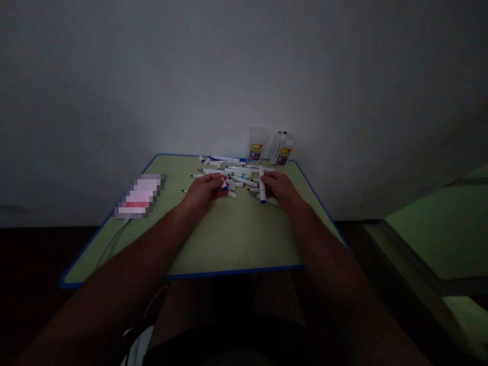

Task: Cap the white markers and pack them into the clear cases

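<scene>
Several white marker pens [232, 170] with coloured caps lie scattered at the far middle of a green table [229, 239] with a blue edge. My right hand [280, 189] is closed round one white marker [262, 184], held upright with a dark blue tip at the bottom. My left hand [206, 191] is curled over the near edge of the pile, its fingers pinched on a marker with a blue cap [224, 185]. Both forearms reach in from the bottom of the view.
Two clear plastic marker cases [256, 145] [282, 148] stand against the white wall at the table's far edge. A blurred flat object [140, 195] lies on the table's left side with a white cable [114, 241] trailing off. Another green surface [446, 229] stands to the right.
</scene>
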Available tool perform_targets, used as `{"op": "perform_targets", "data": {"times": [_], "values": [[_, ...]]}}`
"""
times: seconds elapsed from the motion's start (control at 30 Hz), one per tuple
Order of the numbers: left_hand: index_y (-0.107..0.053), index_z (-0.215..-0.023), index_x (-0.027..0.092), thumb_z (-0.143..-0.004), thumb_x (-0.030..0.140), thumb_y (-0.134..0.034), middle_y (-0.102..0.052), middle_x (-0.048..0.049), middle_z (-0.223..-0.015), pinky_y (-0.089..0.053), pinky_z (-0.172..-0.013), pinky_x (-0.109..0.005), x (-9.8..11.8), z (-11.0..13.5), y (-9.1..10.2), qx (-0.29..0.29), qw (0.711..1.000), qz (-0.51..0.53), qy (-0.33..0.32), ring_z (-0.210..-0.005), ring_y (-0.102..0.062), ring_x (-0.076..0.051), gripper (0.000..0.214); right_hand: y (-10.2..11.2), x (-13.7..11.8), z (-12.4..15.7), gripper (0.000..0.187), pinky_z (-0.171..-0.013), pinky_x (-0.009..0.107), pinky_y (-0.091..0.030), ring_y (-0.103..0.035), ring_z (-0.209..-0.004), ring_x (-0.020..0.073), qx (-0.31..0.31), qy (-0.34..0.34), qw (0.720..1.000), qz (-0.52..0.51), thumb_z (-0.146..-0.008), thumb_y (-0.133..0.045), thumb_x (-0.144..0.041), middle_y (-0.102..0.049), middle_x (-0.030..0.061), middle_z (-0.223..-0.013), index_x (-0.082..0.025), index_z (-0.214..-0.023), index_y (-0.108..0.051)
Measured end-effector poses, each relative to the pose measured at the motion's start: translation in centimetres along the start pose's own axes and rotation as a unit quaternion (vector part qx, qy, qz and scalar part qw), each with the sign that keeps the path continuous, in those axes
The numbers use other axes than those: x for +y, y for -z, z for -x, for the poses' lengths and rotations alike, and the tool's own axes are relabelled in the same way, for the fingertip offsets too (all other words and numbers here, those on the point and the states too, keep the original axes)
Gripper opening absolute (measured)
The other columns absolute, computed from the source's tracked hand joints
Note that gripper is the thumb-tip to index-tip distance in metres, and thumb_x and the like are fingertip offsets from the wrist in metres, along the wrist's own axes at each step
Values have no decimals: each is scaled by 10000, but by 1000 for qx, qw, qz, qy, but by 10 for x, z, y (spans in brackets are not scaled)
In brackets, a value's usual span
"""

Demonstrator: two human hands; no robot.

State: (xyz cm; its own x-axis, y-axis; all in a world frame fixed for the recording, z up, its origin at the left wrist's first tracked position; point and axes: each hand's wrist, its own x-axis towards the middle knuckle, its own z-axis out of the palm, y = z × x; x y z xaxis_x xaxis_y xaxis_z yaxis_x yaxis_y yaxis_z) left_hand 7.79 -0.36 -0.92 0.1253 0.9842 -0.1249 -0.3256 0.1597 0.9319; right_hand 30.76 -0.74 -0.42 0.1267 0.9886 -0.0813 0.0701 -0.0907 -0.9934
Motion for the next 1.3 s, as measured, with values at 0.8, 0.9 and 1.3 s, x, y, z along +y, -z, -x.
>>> {"op": "perform_targets", "data": {"times": [0.8, 0.9, 1.3], "values": [[-661, -838, 105, -885, 102, -589, -714, -92, -738, -613, -610, -269, 10, 5, -1, 1, 996, 63, 66, -596, -676, -149, 86, 0, -5, 2, 66, -409, 218, -465, -584, -472, 109, -21, -42, 991, -121, -867, -607, -142, -667, 19, -667, -130, -904, -660], [-653, -829, 112, -884, 106, -605, -706, -81, -722, -603, -581, -254, 10, 6, -2, 8, 997, 46, 66, -556, -656, -131, 73, 0, -3, 1, 71, -414, 219, -469, -595, -485, 112, -26, -39, 991, -122, -866, -608, -141, -670, 21, -682, -135, -915, -660], [-630, -771, 133, -883, 139, -644, -694, -72, -710, -576, -552, -243, 3, 1, 2, 8, 999, 2, 51, -513, -616, -107, 113, 0, 1, -1, 27, -435, 225, -497, -582, -480, 104, -32, -36, 990, -131, -864, -622, -152, -653, 14, -666, -139, -860, -646]]}}
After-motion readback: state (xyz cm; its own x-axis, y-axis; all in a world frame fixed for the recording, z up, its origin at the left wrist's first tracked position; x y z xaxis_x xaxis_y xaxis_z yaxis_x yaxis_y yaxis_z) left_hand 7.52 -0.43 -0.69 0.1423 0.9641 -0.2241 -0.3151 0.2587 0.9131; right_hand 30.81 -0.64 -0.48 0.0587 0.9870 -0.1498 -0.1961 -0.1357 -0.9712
